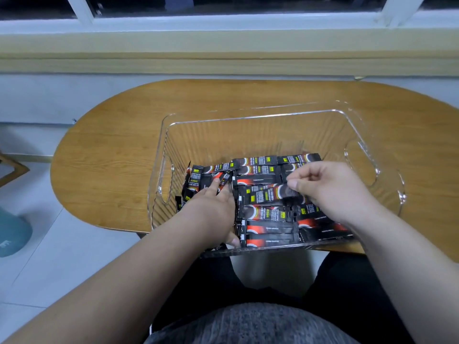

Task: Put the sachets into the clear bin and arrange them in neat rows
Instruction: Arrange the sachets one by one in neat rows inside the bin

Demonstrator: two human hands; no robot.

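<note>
Sachets: the black and red sachets (263,194) are all inside the clear bin (372,155). The ones in the middle and on the right lie flat in rows. The ones on the left (198,177) are a messy heap, some tipped up against the side.
Bin: it sits on the wooden bench (111,150), close to my tummy.
Step now: I think I am tidying the rows, not adding new sachets.
How to do it well: I should slide one sachet at a time, turn it the same way as its friends, and push it snug against the next one. I should press softly so the neat rows don't get bumped.
Left hand: my left hand (213,207) is open and flat, fingers stretched out. It lies on the messy pile and grips nothing.
Right hand: my right hand (327,187) is nearly closed. My thumb and fingers pinch the end of one sachet (270,193) lying across the middle row.
</note>
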